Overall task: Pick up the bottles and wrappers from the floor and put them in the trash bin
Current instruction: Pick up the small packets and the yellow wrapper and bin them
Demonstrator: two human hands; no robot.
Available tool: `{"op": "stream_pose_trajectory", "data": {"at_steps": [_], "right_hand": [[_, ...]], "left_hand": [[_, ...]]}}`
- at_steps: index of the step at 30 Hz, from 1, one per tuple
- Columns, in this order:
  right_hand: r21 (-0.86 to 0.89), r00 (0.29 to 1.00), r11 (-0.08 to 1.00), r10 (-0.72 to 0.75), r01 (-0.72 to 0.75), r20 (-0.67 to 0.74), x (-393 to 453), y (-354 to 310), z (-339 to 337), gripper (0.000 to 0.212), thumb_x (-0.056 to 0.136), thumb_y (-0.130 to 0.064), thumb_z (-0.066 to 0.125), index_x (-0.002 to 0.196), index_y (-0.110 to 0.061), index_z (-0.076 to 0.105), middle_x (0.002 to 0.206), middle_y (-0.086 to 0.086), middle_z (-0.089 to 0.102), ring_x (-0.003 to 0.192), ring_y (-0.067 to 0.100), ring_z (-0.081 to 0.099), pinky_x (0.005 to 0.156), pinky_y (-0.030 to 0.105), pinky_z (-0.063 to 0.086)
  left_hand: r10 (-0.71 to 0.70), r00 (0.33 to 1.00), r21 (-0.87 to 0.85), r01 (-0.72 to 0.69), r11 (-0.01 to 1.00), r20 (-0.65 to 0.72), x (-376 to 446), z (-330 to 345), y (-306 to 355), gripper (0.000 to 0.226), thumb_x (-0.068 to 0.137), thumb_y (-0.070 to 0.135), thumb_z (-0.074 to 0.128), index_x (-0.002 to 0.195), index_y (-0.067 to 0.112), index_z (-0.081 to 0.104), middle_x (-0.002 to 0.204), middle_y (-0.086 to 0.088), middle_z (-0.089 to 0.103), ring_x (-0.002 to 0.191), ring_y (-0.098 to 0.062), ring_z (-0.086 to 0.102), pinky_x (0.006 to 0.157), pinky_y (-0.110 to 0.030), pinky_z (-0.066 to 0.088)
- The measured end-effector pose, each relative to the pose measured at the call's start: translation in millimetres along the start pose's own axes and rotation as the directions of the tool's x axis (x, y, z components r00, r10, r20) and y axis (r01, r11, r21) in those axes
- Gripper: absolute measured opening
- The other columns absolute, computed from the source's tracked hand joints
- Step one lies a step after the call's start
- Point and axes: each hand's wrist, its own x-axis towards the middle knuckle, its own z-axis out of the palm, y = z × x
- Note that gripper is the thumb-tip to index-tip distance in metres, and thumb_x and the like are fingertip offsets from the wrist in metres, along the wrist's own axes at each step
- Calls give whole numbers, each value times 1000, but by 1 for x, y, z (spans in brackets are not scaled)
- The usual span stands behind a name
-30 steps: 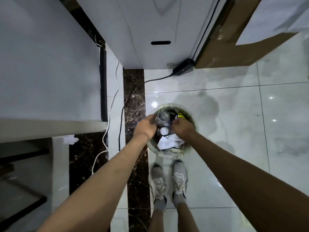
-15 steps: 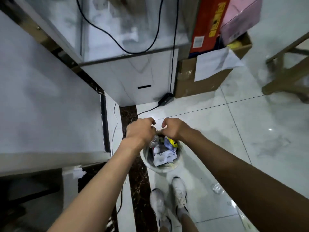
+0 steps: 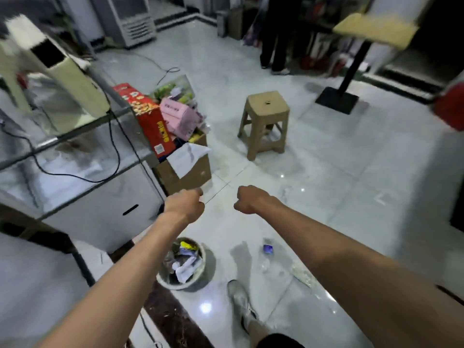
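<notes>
Well, pale glossy tile floor (image 3: 326, 159) w/ stool (image 3: 266, 121) (hands: left hand (image 3: 184, 205), right hand (image 3: 251, 199) fisted, empty).

Hands: left hand (image 3: 184, 205) and right hand (image 3: 251, 199) held out in the air, fingers curled, holding nothing.
Trash bin (image 3: 199, 278): on the tiled floor (image 3: 339, 172) below the left forearm, filled with wrappers and paper.
Bottle (image 3: 266, 252): clear, purple label, lying on the floor right of the bin.
Wrapper (image 3: 302, 273): flat beside the bottle.
Stool (image 3: 265, 124): tan plastic, further off.
</notes>
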Motion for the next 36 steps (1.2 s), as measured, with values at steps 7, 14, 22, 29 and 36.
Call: {"op": "stream_pose_trajectory", "data": {"at_steps": [7, 14, 22, 29, 36], "right_hand": [[105, 944, 962, 268, -251, -192, -161, 136, -16, 42, 93, -22, 48, 133, -9, 47, 135, 13, 50, 120, 33, 54, 89, 33, 44], [274, 832, 878, 467, -394, -301, -273, 238, -19, 39, 93, -23, 47, 130, -9, 51, 129, 11, 52, 114, 31, 57, 92, 35, 47], [335, 757, 778, 614, -532, -223, -362, 335, 28, 37, 91, -19, 47, 126, -8, 55, 126, 11, 58, 111, 30, 59, 89, 33, 49], [381, 716, 688, 692, -618, -88, -402, 406, 75, 34, 93, -21, 48, 122, -6, 58, 121, 12, 62, 108, 29, 61, 81, 30, 48], [406, 715, 651, 699, -641, 7, -354, 455, 84, 29, 88, -18, 50, 111, -5, 62, 116, 13, 63, 104, 30, 62, 78, 30, 49]], "left_hand": [[252, 963, 52, -248, 967, -92, -75, -16, 147, 45, 90, 22, 45, 134, 28, 51, 128, -9, 60, 114, -30, 58, 89, -35, 46], [505, 846, 113, -492, 863, -170, -124, -22, 274, 43, 92, 22, 43, 133, 29, 52, 124, -3, 63, 111, -26, 60, 79, -31, 44], [688, 711, 102, -681, 725, -145, -179, 15, 404, 43, 91, 16, 41, 131, 25, 53, 117, -2, 66, 104, -23, 61, 73, -29, 42], [754, 649, 71, -751, 656, -100, -209, 66, 473, 44, 89, 13, 43, 130, 25, 54, 120, 0, 64, 106, -22, 60, 76, -28, 41], [768, 641, 101, -763, 639, -15, -152, 91, 502, 44, 90, 12, 45, 131, 24, 53, 121, 0, 62, 106, -21, 60, 78, -30, 44]]}}
